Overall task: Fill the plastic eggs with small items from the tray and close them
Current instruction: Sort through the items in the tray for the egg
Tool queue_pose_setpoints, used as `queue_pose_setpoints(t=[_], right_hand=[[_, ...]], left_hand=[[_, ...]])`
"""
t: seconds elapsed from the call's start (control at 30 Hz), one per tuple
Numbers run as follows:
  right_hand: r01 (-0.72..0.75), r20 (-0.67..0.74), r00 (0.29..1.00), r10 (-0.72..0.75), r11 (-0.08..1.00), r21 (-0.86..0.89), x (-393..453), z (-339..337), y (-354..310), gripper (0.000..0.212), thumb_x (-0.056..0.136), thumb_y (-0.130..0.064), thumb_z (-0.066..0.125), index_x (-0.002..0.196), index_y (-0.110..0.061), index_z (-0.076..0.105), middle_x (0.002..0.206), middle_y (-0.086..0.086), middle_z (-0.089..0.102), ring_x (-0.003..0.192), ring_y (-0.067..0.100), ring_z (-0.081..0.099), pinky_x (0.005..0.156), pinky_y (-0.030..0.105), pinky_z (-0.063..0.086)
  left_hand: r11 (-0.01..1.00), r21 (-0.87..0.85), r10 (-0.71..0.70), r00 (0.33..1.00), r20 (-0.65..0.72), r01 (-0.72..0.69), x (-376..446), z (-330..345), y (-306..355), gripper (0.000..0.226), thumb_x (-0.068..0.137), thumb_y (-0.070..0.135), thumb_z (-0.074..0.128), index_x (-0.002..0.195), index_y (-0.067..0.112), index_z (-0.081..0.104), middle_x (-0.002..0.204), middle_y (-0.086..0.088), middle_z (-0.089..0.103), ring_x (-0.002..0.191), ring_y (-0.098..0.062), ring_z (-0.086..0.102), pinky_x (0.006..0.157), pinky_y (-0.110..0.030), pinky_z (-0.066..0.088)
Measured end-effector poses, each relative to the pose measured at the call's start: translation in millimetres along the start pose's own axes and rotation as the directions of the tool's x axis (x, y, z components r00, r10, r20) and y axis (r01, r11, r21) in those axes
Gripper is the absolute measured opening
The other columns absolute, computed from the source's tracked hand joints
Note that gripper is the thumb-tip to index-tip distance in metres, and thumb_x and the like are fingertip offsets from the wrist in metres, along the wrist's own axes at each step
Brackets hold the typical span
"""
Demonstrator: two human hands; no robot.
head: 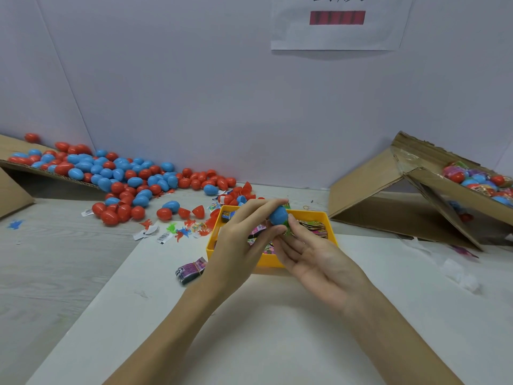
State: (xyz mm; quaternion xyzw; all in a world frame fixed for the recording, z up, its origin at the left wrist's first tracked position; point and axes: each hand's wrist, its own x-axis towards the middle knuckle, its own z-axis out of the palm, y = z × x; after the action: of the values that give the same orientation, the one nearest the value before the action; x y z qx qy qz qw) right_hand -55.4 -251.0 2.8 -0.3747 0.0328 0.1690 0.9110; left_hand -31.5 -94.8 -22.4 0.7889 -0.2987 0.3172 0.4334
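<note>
Both forearms run off the bottom edge of the frame. At centre, the left hand [238, 240] and right hand [313, 254] cover much of a blue egg [278, 215]; whether it is fully closed cannot be told, and a bit of green below it is too hidden to identify. The hands also hide the middle and near wall of the yellow tray [327, 218], and the printing on its packets is too blurred to read. At upper right, a paper sheet [338, 34] is cut off by the top edge, its writing unreadable. The cardboard box [394, 187] at right and the cardboard [11, 190] at left continue past the frame edges.
</note>
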Motion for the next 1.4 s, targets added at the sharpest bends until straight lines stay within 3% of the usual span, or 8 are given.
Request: queue_pose_setpoints(t=[0.27,0.37,0.73,1.1,1.27,1.4], right_hand=[[-0.109,-0.020,0.994,0.111,0.993,0.055,-1,1,3,0.042,0.083,-0.023,0.078,0.123,-0.010,0.071,0.112,0.016,0.076,0.091,0.025,0.077,0.083,0.033,0.063],[-0.150,-0.029,0.988,0.153,0.985,0.087,0,1,5,0.043,0.084,-0.024,0.079,0.124,-0.010,0.071,0.111,0.014,0.077,0.090,0.027,0.077,0.077,0.034,0.063],[-0.238,-0.027,0.970,0.242,0.965,0.108,0,0,6,0.036,0.084,-0.027,0.078,0.114,-0.007,0.074,0.107,0.013,0.076,0.094,0.026,0.075,0.081,0.035,0.056],[-0.235,-0.047,0.969,0.244,0.960,0.151,3,0,9,0.048,0.075,-0.024,0.082,0.118,-0.007,0.070,0.099,0.014,0.076,0.101,0.026,0.071,0.078,0.037,0.058],[-0.235,-0.047,0.968,0.246,0.957,0.168,4,-1,11,0.052,0.075,-0.023,0.082,0.123,-0.008,0.069,0.099,0.015,0.075,0.100,0.027,0.070,0.070,0.035,0.062],[-0.225,-0.045,0.971,0.236,0.960,0.166,6,-3,11,0.047,0.077,-0.024,0.081,0.120,-0.009,0.068,0.100,0.015,0.075,0.097,0.027,0.072,0.076,0.037,0.060]], left_hand=[[0.999,-0.006,0.039,0.999,0.024,-0.039,-2,3,-7,0.039,0.103,0.019,0.054,0.141,0.022,0.056,0.128,0.005,0.057,0.120,-0.008,0.055,0.099,-0.016,0.045],[0.999,0.010,0.050,0.999,0.014,-0.050,-3,4,-8,0.036,0.104,0.020,0.052,0.140,0.017,0.058,0.127,0.006,0.057,0.118,-0.008,0.055,0.097,-0.015,0.045],[0.999,-0.002,0.033,0.999,-0.020,-0.033,-4,4,-9,0.030,0.103,0.009,0.055,0.131,0.009,0.067,0.117,0.004,0.062,0.111,-0.011,0.059,0.093,-0.017,0.045],[0.999,0.004,0.032,0.996,-0.083,-0.031,-5,6,-6,0.026,0.103,0.009,0.055,0.123,0.010,0.072,0.114,0.003,0.067,0.108,-0.004,0.061,0.087,-0.017,0.049],[1.000,0.002,0.013,0.997,-0.076,-0.013,-5,6,-3,0.025,0.104,0.012,0.055,0.119,0.007,0.073,0.111,0.001,0.069,0.106,-0.011,0.064,0.088,-0.019,0.049],[1.000,-0.018,-0.006,0.998,-0.061,0.005,-4,6,-2,0.023,0.103,0.010,0.056,0.117,0.005,0.074,0.108,-0.001,0.070,0.104,-0.015,0.065,0.088,-0.023,0.051]])
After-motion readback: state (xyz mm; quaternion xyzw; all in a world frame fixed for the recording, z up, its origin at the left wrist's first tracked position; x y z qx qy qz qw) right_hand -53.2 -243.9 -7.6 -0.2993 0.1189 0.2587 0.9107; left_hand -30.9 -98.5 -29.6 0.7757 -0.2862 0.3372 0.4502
